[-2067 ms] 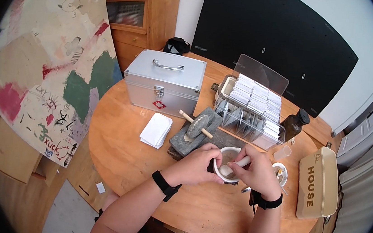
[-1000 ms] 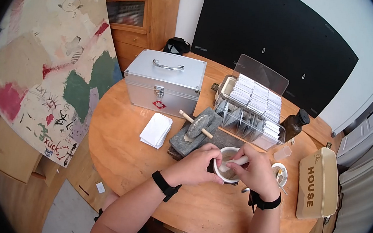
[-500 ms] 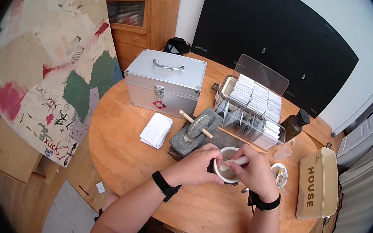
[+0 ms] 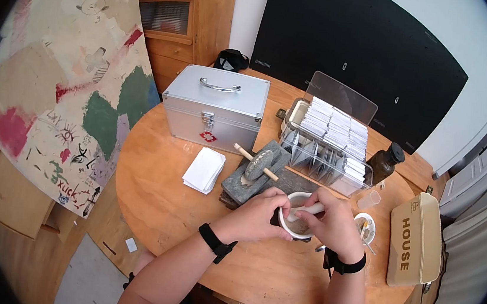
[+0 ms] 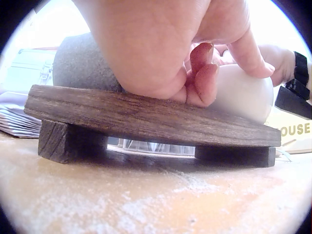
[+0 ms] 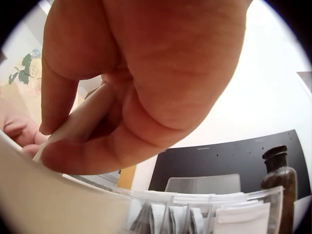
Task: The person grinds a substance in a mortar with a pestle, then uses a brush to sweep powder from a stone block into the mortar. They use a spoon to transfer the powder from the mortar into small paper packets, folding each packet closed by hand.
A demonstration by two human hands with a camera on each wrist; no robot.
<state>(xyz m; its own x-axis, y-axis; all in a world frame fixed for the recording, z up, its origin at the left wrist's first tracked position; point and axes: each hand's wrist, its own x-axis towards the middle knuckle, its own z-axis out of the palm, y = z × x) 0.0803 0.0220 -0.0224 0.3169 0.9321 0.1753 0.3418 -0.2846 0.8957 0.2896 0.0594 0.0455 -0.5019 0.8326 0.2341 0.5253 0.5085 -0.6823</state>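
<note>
A white mortar (image 5: pixel 246 95) stands on a dark low-legged wooden board (image 5: pixel 151 117), with brownish powder (image 4: pixel 295 224) inside. My left hand (image 4: pixel 258 214) grips its left side, thumb and fingers at the rim. In the left wrist view its curled fingers press against the white wall. My right hand (image 4: pixel 337 224) holds a white pestle (image 4: pixel 313 208), pinched between thumb and fingers, tilted into the bowl. The right wrist view shows the pestle (image 6: pixel 85 114) from close by, with its lower end hidden behind the mortar's rim.
Left of the mortar is a grey stone grinding trough (image 4: pixel 240 184) with a stone wheel (image 4: pixel 259 164) on a wooden axle. White papers (image 4: pixel 203 170), a silver case (image 4: pixel 212 107), a clear box of packets (image 4: pixel 331 131), a dark bottle (image 4: pixel 386 164), a small bowl (image 4: pixel 372 229) and a tan HOUSE container (image 4: pixel 418 241) surround it.
The pestle has shifted inside the mortar with my right hand, which has moved only slightly, and more powder shows at the bottom. My left hand keeps its place on the mortar.
</note>
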